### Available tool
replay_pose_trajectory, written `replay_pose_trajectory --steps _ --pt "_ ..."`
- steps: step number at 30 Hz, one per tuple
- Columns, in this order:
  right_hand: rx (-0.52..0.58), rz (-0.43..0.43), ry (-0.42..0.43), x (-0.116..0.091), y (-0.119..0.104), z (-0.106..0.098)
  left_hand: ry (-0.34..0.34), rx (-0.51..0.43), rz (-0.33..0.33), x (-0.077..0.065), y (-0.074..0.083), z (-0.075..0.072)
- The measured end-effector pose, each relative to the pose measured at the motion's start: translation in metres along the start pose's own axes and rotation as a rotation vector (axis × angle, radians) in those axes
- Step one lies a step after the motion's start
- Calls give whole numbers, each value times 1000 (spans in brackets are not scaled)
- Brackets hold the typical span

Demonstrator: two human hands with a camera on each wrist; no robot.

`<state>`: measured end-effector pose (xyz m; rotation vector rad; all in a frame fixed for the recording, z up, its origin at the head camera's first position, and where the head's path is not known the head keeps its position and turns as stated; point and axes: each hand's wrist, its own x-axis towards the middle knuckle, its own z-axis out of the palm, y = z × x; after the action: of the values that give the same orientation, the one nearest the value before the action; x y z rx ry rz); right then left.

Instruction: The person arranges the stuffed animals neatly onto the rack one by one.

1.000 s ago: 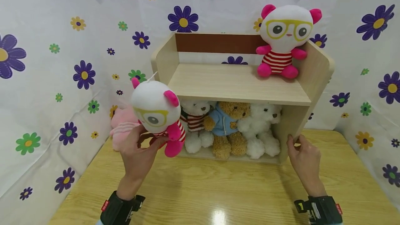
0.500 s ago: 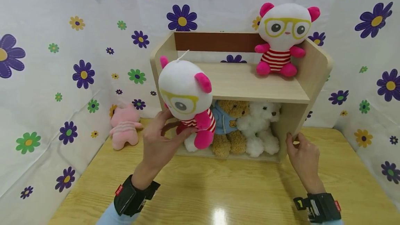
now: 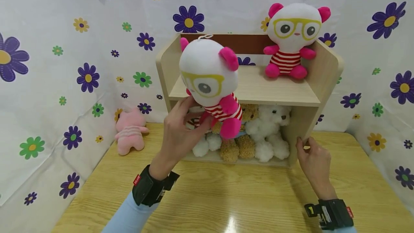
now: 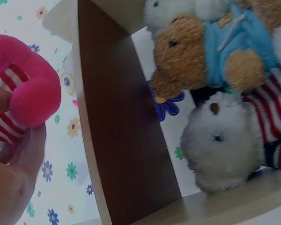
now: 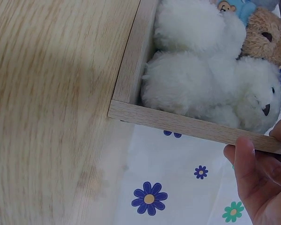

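A white-headed plush panda [image 3: 208, 71] with pink ears, yellow glasses and a striped body is held up by my left hand [image 3: 181, 128]. It hangs tilted before the wooden shelf unit [image 3: 275, 91], its head level with the upper board. In the left wrist view its pink limb [image 4: 35, 96] and the fingers around its striped body show. My right hand [image 3: 315, 164] pinches the front edge of the unit's right side panel; the right wrist view shows the fingers [image 5: 246, 159] on that panel. A matching panda [image 3: 289, 42] sits at the right end of the upper board.
In the lower compartment sit a white bear [image 3: 270, 132], a brown bear in blue [image 4: 180, 56] and a white bear in a striped top [image 4: 220, 140]. A pink plush pig [image 3: 130, 132] stands at the left of the wooden table [image 3: 210, 197]. Flowered cloth [image 3: 106, 21] hangs behind.
My left hand has carried the panda rightward and upward, from beside the unit's left end to in front of the upper board. My right hand stays on the side panel.
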<state>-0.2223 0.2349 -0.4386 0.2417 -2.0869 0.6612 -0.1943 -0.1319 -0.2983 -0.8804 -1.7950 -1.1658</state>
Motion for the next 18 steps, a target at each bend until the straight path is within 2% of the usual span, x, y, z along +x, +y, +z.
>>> replay_pose_trajectory --steps 4,8,14,18 --pt "-5 -21 5 0 1 0 63 35 13 21 -5 6" --pt "-4 -23 12 0 2 1 62 99 -16 39 -13 16" --pt "-7 -20 26 -3 2 1 58 232 -92 64 -26 33" --pt "-9 -21 28 -3 1 3 49 303 -158 80 -37 39"
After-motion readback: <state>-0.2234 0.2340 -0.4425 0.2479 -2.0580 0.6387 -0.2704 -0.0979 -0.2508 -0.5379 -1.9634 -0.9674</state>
